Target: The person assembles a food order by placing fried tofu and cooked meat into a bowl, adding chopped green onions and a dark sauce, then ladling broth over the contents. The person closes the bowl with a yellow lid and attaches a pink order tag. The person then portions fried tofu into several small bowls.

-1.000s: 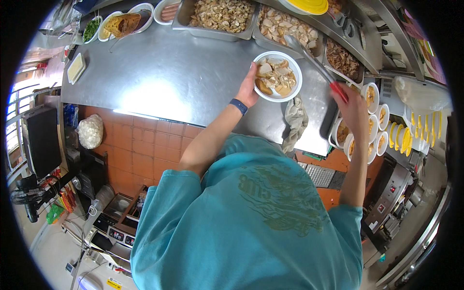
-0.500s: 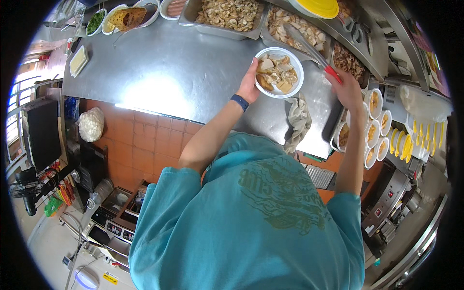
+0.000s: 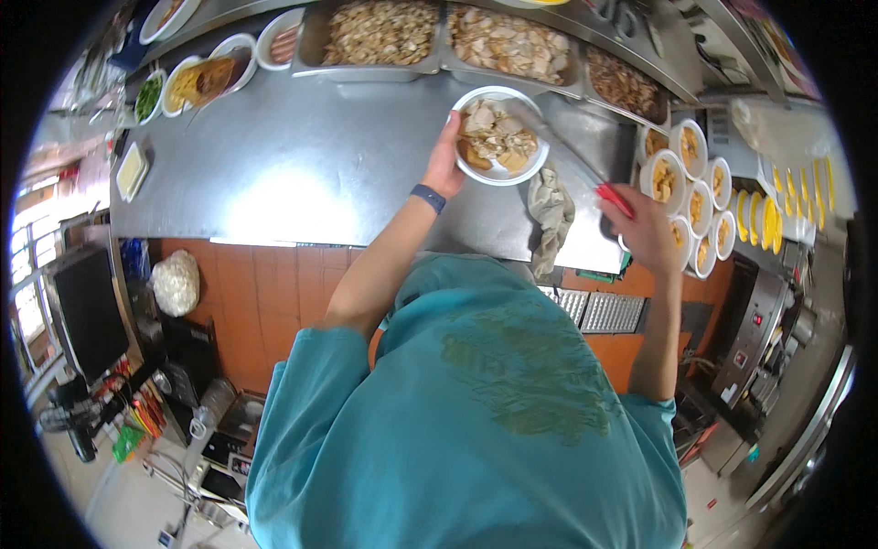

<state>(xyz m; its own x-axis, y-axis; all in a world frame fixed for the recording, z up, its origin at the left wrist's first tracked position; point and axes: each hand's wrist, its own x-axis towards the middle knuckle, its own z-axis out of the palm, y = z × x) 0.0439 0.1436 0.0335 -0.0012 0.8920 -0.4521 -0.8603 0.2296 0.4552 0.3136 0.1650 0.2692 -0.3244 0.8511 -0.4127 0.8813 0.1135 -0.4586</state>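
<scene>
My left hand (image 3: 444, 166) grips the left side of a white round bowl (image 3: 501, 181) above the steel counter. In the bowl lie pale sliced pieces (image 3: 481, 119), crumbly bits and yellowish chunks. My right hand (image 3: 651, 229) is closed round the red handle of metal tongs (image 3: 574, 152). The tongs' tip reaches over the bowl's upper right edge, by the food; whether it touches is too blurred to tell. Just beyond the bowl stands a metal pan (image 3: 512, 78) of pale sliced pieces. A crumpled grey cloth (image 3: 551, 218) rests on the counter below the bowl.
Another pan (image 3: 370, 71) of chopped brownish pieces and a pan (image 3: 631, 113) of shredded brown food line the far edge. Several filled white bowls (image 3: 697, 209) cluster at right, beside yellow lids (image 3: 757, 220). Small tubs (image 3: 219, 84) stand far left; a pale tray (image 3: 132, 172) lies on the counter (image 3: 366, 137).
The tongs have moved from the pan of pale slices to the bowl's edge, and my right hand has come down with them. The whole view has shifted, showing more of the filled bowls.
</scene>
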